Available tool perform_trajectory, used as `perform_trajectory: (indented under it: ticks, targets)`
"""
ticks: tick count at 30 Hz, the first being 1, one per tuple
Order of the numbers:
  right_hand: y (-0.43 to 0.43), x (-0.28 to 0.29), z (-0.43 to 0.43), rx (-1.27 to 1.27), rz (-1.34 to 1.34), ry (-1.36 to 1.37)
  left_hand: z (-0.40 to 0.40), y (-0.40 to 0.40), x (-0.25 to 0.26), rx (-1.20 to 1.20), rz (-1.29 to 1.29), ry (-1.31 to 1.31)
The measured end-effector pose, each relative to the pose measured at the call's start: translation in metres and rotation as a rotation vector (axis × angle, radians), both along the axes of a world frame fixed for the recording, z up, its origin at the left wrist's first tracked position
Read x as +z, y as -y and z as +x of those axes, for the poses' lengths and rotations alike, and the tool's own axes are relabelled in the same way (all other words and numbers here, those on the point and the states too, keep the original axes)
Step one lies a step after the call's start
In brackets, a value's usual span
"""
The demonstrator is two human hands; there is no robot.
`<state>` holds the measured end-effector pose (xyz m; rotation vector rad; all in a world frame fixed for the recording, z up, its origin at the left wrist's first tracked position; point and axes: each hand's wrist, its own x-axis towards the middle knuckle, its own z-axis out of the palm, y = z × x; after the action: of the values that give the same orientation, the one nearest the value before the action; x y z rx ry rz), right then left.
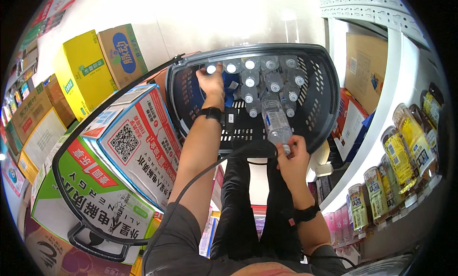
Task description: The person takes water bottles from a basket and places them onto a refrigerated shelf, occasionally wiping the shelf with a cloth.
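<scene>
A black plastic shopping basket [257, 47] is in front of my legs. Clear plastic bottles [249, 82] with white caps stand grouped inside it, several of them along its far wall. At the far left corner of the group, my left hand [211, 84] has its fingers around the top of a capped bottle [211, 69]; the bottle's lower part is hidden. My right hand [294, 159] grips the cap end of another clear bottle [274, 115]. That bottle lies tilted, its cap towards me and its base against the standing bottles. Something blue [229, 84] shows beside my left hand.
The basket's black handle [59, 165] swings out over printed drink cartons [139, 143] on the left. Yellow [84, 75] and brown [120, 54] boxes stand behind. At the right, a white shelf unit [395, 61] holds bottled drinks [400, 158]. A black cable [189, 190] crosses my left arm.
</scene>
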<state>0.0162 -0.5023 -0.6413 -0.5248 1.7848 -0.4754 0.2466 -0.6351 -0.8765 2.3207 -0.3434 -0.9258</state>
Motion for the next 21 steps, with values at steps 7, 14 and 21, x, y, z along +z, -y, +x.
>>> perform_trajectory:
  ticks: [7, 14, 21]
  targets:
    - [0.005, 0.015, -0.019, -0.118, -0.009, 0.029, 0.021, -0.004, -0.004, -0.314, 0.151, 0.02]
    - [0.007, 0.026, -0.029, 0.041, -0.119, -0.127, 0.009, 0.012, 0.063, -0.326, 0.146, 0.022]
    - [0.03, 0.098, -0.04, 0.333, -0.493, -0.448, -0.07, -0.067, 0.175, -0.643, -0.192, -0.227]
